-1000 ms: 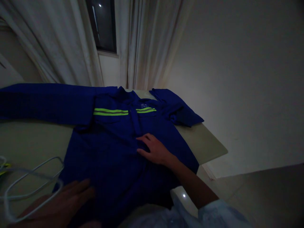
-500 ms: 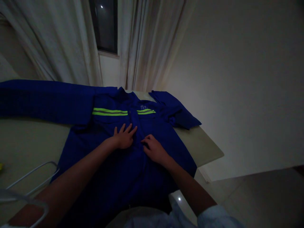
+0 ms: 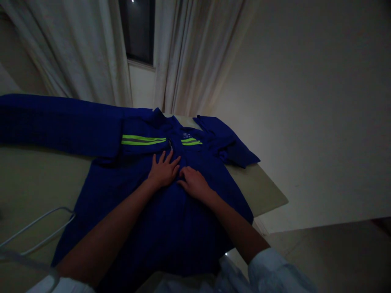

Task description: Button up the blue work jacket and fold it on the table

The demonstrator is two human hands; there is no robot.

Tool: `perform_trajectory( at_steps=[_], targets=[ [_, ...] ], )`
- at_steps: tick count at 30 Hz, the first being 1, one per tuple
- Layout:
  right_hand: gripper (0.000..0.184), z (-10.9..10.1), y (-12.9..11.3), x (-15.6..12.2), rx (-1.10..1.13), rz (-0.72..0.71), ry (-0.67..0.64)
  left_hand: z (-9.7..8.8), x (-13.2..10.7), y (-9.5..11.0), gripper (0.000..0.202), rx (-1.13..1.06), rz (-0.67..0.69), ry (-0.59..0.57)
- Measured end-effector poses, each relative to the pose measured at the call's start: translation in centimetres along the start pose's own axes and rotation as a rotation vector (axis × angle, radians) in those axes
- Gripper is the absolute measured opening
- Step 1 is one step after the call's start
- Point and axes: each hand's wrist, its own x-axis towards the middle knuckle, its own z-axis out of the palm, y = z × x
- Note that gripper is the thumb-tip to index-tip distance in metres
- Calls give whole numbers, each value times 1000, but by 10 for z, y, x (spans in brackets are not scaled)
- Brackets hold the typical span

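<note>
A dark blue work jacket [image 3: 146, 228] with yellow-green reflective stripes lies front side up over the table. Flat on its chest, just below the stripes, rests my left hand [image 3: 164, 170] with fingers spread. Close beside it, my right hand [image 3: 195, 183] has its fingers curled at the front placket, pinching the cloth there; the fingertips are partly hidden. One sleeve [image 3: 61, 124] stretches out to the left, while the other sleeve [image 3: 232, 140] is folded at the right. Near the collar opening, a small pale bit of the front closure shows between the stripes.
A white wire hanger [image 3: 39, 228] lies on the pale table [image 3: 262, 191] at the left, partly blurred. Curtains [image 3: 195, 57] and a dark window [image 3: 137, 32] stand behind the table. A plain wall [image 3: 320, 101] rises on the right.
Both hands have moved slightly up the jacket toward the collar, the left one also a little to the right. The front parts slightly more between the stripes.
</note>
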Motion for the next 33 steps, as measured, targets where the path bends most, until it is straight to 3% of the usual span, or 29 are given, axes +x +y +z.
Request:
perform_trajectory(
  at_steps=[3, 7, 12, 16, 20, 26, 30, 33],
  targets=[
    [16, 0, 5, 0, 69, -9, -31, 4, -3, -3, 59, 12, 52, 75],
    [17, -1, 7, 2, -46, -50, -96, 4, -2, -6, 60, -9, 138, 43],
    [26, -2, 6, 5, -298, -267, -110, 6, 0, -6, 63, -16, 163, -14],
    [22, -8, 7, -2, -325, -413, -127, 6, 1, -5, 65, -15, 141, -30],
    [16, -22, 0, -30, -282, -532, -169, 4, 1, -3, 65, -14, 127, -44],
    [10, -27, -17, -104, -226, -686, -236, 3, 3, -4, 66, -12, 115, -45],
    [14, -13, -18, -138, -172, -565, -212, -6, -2, 2, 63, 5, 119, -3],
    [21, 1, -19, -150, -157, -385, -130, -10, -24, 22, 58, 27, 98, 40]
  ],
)
